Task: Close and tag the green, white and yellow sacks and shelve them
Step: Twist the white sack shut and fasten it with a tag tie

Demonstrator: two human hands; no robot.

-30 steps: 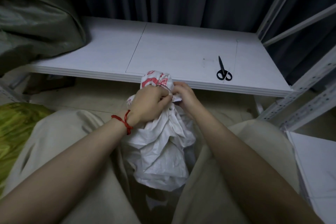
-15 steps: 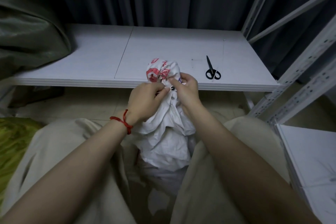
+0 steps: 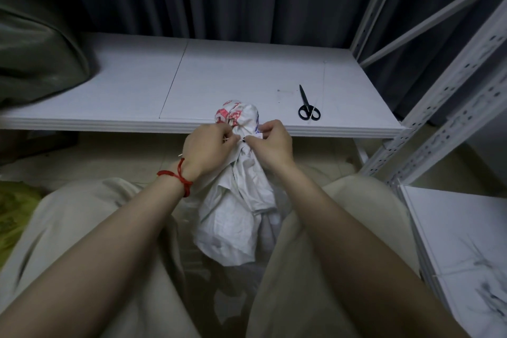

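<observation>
A white sack [image 3: 236,217] with red print on its bunched top stands between my knees, in front of the low white shelf [image 3: 247,82]. My left hand [image 3: 205,151] and my right hand [image 3: 274,145] both pinch at its gathered neck, fingertips almost meeting around a small dark tie. A small white tag [image 3: 259,134] peeks out by my right fingers. The green sack [image 3: 35,44] lies on the shelf's left end. A yellow-green sack [image 3: 13,208] shows on the floor at the far left.
Black scissors [image 3: 307,105] lie on the shelf's right part. White perforated rack uprights [image 3: 439,107] rise at the right, with another white board [image 3: 466,241] low at the right. A dark curtain hangs behind the shelf.
My hands have shifted slightly at the sack's neck, fingertips closing in on the tie; the view has tilted and the sack's top sits a bit higher against the shelf edge.
</observation>
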